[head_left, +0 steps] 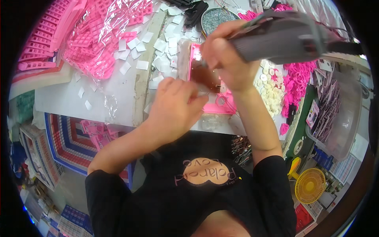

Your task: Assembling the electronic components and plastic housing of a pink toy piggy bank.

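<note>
A pink plastic casing [218, 108] lies on the worktable in front of me, with a brown circuit board [205, 78] inside it and thin wires at its near end. My right hand [231, 59] is closed around the front of a dark grey electric screwdriver [278, 39], above the casing's far right side. The driver's tip is blurred or hidden by my fingers. My left hand [175, 104] is at the casing's left edge, thumb and fingers bent together over it. Whatever lies between those fingertips is hidden.
A round bowl of screws [218, 19] stands beyond the casing. White round parts [270, 85] and pink strap-like pieces [298, 85] are heaped at right. White paper squares [161, 45] lie scattered at left, beside bagged pink parts [94, 43]. A clear bin [339, 114] stands far right.
</note>
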{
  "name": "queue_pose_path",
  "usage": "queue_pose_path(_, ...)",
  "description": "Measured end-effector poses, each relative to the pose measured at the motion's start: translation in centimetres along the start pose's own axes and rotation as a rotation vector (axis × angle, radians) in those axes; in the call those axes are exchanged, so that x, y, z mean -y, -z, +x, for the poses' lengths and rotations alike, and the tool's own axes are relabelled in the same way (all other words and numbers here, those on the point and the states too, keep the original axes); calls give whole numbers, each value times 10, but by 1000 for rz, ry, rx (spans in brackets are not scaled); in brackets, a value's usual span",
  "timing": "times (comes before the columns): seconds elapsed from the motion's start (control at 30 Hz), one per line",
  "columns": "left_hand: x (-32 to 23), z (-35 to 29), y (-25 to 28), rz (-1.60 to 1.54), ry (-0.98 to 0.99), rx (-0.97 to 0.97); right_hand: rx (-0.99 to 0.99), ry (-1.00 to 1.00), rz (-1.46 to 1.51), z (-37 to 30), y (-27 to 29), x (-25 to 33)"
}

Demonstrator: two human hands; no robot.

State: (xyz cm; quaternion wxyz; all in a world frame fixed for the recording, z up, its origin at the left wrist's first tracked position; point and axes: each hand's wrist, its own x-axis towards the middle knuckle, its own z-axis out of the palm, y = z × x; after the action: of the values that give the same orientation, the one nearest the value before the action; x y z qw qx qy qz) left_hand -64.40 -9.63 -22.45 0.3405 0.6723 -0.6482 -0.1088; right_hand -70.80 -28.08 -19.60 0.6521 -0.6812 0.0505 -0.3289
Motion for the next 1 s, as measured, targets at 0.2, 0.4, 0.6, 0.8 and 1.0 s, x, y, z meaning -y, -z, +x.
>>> queue_pose_path(0.2, 6, 11, -12, 100, -153, 227, -42, 150, 99, 10, 45, 30)
queue_pose_path(0.4, 15, 15, -1, -154, 69, 27, -179, -77, -546, -63, 56, 29)
queue_pose_path(0.6, 9, 24, -3, -236, 221, 42, 186, -3, -738, -74, 33, 9)
queue_pose_path(0.8, 3, 26, -9, -219, 303, -56, 246, -48, -731, -68, 38, 4)
queue_pose_path(1.0, 16, 30, -6, -110, 109, -85, 135, -199, -673, -76, 35, 1)
